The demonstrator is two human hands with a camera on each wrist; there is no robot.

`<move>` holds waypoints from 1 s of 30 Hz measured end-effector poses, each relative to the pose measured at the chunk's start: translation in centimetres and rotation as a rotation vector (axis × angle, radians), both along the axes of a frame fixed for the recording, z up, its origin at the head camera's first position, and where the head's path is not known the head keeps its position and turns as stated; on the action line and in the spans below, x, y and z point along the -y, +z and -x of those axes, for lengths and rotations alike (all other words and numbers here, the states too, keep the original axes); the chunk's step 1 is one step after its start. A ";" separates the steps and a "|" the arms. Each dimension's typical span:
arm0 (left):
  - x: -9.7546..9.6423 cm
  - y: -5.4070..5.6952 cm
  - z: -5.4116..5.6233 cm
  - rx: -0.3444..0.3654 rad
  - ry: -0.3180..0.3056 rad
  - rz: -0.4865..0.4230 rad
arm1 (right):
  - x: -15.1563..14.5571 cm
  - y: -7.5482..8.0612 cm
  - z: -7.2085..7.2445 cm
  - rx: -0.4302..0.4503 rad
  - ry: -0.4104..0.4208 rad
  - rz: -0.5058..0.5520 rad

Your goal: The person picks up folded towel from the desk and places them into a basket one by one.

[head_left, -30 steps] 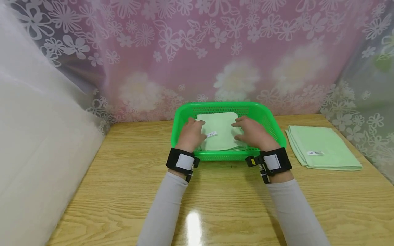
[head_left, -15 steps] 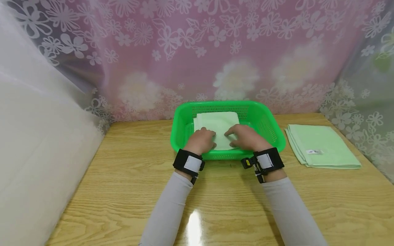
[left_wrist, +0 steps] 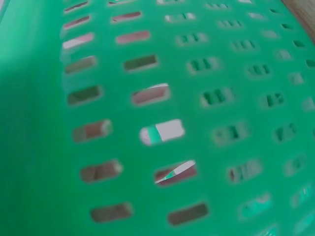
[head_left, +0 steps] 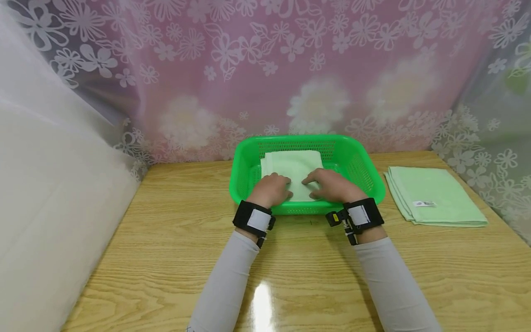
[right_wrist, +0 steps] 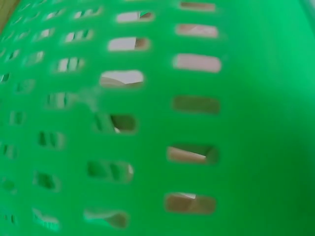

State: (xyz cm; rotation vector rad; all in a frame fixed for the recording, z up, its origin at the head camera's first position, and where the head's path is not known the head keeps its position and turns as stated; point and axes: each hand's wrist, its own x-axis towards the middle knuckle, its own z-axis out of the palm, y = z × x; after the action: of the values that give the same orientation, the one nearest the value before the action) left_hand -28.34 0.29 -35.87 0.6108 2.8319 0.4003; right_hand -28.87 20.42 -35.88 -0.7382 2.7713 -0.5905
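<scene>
A folded pale green towel lies inside a green plastic basket; its left side shows more than one layer. My left hand is over the near left part of the towel, fingers bent loosely and resting on it. On the near right part rests my right hand, its index finger reaching inward and its thumb lower. Neither hand visibly pinches the cloth. Both wrist views are filled by the slotted basket wall, so the fingertips are hidden there.
Another folded light green towel with a small white label lies on the wooden table to the right of the basket. A pink floral curtain hangs behind, and a white sheet borders the left side.
Both hands have moved closer together and toward me over the towel in the basket, covering its white label. In the last half second they have stayed nearly still.
</scene>
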 end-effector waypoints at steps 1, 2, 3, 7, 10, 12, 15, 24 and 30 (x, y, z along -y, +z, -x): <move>0.0 0.0 0.0 0.002 0.000 -0.002 | 0.0 0.0 0.0 0.001 -0.001 0.000; 0.0 0.0 0.0 0.003 0.000 -0.004 | 0.0 0.0 0.0 0.003 -0.002 -0.001; 0.0 -0.1 0.1 0.003 -0.002 -0.005 | 0.0 0.0 0.0 0.006 -0.003 -0.001; 0.1 -0.1 0.1 0.000 -0.008 -0.012 | 0.0 0.0 0.0 0.010 -0.003 -0.001; 0.1 0.0 0.1 -0.003 -0.012 -0.016 | 0.0 -0.1 0.1 0.006 -0.001 0.001; 0.1 0.0 0.1 0.000 -0.010 -0.020 | 0.0 -0.1 0.1 0.004 0.000 0.003; 0.1 0.0 0.2 0.007 -0.008 -0.022 | 0.0 -0.1 0.1 0.010 -0.002 0.009; 0.2 -0.2 0.4 0.001 -0.009 -0.042 | 0.1 0.0 0.0 -0.013 0.001 0.008; 0.2 -0.1 0.3 0.008 -0.007 -0.058 | 0.2 0.1 -0.1 -0.015 0.005 -0.014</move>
State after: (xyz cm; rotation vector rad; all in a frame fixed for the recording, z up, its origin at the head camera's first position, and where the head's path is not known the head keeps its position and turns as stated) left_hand -28.68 0.13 -36.02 0.6285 2.8181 0.4840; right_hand -28.75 20.24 -35.83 -0.7487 2.7838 -0.5662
